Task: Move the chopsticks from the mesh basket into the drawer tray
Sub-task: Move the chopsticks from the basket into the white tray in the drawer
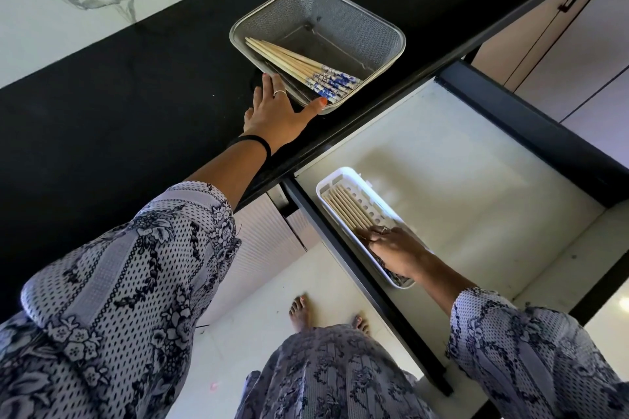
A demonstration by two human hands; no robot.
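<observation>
Your left hand [275,112] lay flat, fingers straight, touching the one mesh basket [381,27] at 12 o'clock. Chopsticks [299,68] lay inside, too bunched to count. Your right hand [391,245] gripped more in the one drawer tray [343,173] at 4 o'clock.

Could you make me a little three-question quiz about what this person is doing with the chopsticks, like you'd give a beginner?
1. True or false: the mesh basket on the black counter is already empty.
2. Which hand is at the white tray in the open drawer? A. left B. right C. neither
3. Fill in: the left hand rests against the basket's ____.

Key:
1. False: a bundle of chopsticks with blue-patterned ends lies inside it.
2. B: the right hand is on the chopsticks in the tray.
3. Rim, at the near corner, fingers spread.
</observation>
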